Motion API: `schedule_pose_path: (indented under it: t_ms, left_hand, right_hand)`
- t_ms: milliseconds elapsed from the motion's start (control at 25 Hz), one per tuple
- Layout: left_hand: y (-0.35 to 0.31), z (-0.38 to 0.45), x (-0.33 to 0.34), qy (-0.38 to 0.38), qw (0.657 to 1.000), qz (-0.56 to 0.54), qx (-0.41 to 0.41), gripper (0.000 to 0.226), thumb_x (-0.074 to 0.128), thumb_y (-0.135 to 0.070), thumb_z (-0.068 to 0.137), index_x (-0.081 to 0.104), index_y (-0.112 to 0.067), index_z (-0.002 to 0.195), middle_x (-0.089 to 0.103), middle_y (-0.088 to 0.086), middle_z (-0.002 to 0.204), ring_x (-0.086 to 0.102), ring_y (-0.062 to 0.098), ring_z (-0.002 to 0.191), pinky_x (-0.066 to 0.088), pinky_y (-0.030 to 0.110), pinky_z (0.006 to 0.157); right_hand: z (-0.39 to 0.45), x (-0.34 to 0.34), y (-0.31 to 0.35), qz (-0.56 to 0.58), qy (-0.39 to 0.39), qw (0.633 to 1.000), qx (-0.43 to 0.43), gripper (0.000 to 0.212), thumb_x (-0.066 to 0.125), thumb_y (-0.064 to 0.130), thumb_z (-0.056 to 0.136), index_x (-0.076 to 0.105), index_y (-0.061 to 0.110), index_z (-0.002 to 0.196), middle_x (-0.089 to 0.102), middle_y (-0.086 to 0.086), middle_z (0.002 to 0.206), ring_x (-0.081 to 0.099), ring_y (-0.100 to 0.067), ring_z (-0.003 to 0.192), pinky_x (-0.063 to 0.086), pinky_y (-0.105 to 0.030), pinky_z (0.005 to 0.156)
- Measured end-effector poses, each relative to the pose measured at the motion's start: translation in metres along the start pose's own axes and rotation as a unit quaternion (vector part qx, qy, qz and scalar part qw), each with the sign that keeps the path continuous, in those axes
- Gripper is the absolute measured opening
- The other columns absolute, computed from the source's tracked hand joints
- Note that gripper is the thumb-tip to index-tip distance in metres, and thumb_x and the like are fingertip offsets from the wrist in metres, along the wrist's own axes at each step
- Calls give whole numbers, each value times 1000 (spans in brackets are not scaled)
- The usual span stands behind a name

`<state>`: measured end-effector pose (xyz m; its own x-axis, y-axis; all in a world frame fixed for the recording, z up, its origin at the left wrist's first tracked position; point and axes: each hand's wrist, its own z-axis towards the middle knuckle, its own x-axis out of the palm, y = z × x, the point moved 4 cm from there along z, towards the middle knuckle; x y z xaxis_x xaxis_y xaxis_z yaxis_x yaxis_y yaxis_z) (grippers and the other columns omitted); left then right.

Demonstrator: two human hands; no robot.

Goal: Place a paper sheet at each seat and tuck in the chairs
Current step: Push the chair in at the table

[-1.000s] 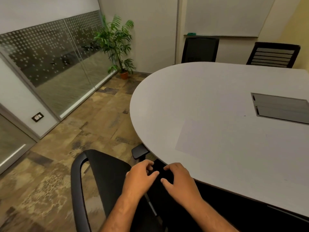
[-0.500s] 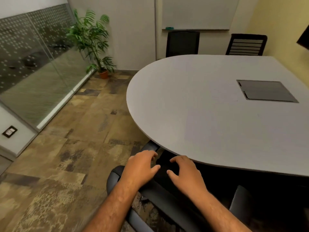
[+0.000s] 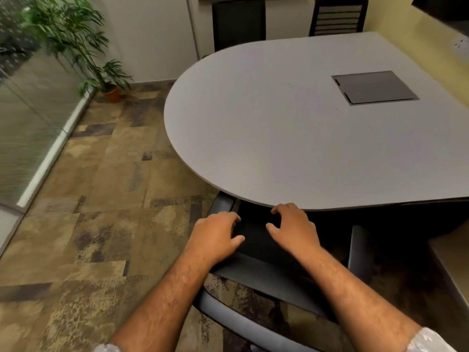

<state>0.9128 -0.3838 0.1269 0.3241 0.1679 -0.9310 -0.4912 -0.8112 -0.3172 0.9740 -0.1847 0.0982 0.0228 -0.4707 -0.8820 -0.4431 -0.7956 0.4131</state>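
A black office chair stands at the near edge of the grey oval table, its seat under the tabletop and its grey back rim towards me. My left hand and my right hand reach over the back. Both sit side by side on the chair's black surface with fingers curled. The right hand's fingertips are just below the table edge. A pale paper sheet, barely distinct from the tabletop, lies on the table in front of this seat.
Two more black chairs stand at the table's far end. A grey cable hatch is set in the tabletop. A potted plant stands by the glass wall on the left, with patterned floor between.
The chair has turned from sideways to facing the table and slid under its edge. Both hands stayed on it and moved forward with it.
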Motion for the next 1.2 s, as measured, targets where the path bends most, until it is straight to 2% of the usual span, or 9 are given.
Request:
schedule_pose_path:
  t_ms: [240, 360, 520, 720, 880, 1000, 1080, 1200]
  left_hand:
    - [8, 1, 8, 5, 990, -142, 2, 57, 64, -66, 80, 61, -41, 131, 66, -21, 124, 61, 0, 114, 53, 36, 100]
    - [32, 14, 2, 13, 986, -163, 33, 60, 61, -68, 78, 60, -42, 132, 62, -23, 128, 57, 1, 121, 51, 38, 103]
    - [117, 52, -25, 18, 987, -142, 70, 56, 68, -59, 83, 61, -37, 134, 61, -17, 133, 55, 8, 127, 49, 40, 106]
    - [243, 103, -81, 38, 985, -144, 92, 57, 73, -51, 86, 63, -28, 138, 61, -6, 140, 54, 16, 132, 49, 44, 108]
    - [322, 120, -118, 43, 981, -171, 83, 53, 76, -49, 87, 64, -29, 135, 61, -9, 138, 55, 15, 131, 49, 44, 109]
    - [367, 136, -134, 25, 977, -200, 73, 48, 77, -45, 88, 65, -30, 132, 59, -11, 136, 51, 13, 133, 47, 36, 108]
    - [394, 149, -144, 8, 976, -205, 69, 45, 78, -44, 88, 66, -30, 129, 56, -12, 136, 48, 13, 132, 42, 27, 102]
    - [426, 182, -159, -9, 979, -196, 60, 48, 78, -45, 87, 64, -31, 130, 49, -12, 142, 40, 13, 136, 34, 24, 101]
  right_hand:
    - [20, 18, 12, 2, 4, 1000, 29, 43, 68, 48, 91, 61, 34, 131, 59, 9, 137, 56, -19, 127, 50, -43, 98]
    - [30, 24, 34, -14, -10, 999, 51, 43, 67, 49, 91, 62, 34, 131, 59, 9, 136, 58, -17, 125, 51, -42, 96]
    - [48, 31, 97, -24, -40, 996, 81, 44, 65, 49, 91, 60, 34, 132, 56, 8, 139, 56, -19, 124, 49, -41, 92]
    - [78, 44, 210, 29, -76, 992, 95, 45, 65, 43, 93, 59, 31, 136, 55, 4, 144, 54, -23, 127, 52, -44, 97]
    - [103, 52, 289, 51, -91, 990, 95, 46, 65, 42, 94, 59, 30, 137, 54, 3, 146, 54, -24, 130, 50, -46, 100]
    - [131, 59, 332, 59, -107, 989, 87, 45, 66, 42, 94, 60, 30, 137, 54, 3, 147, 55, -24, 131, 51, -48, 101]
    - [153, 64, 360, 61, -115, 989, 74, 45, 66, 44, 94, 60, 31, 137, 55, 4, 147, 55, -22, 130, 52, -47, 101]
    - [195, 69, 390, 64, -124, 988, 63, 44, 65, 46, 94, 60, 32, 136, 55, 6, 146, 55, -21, 129, 52, -46, 101]
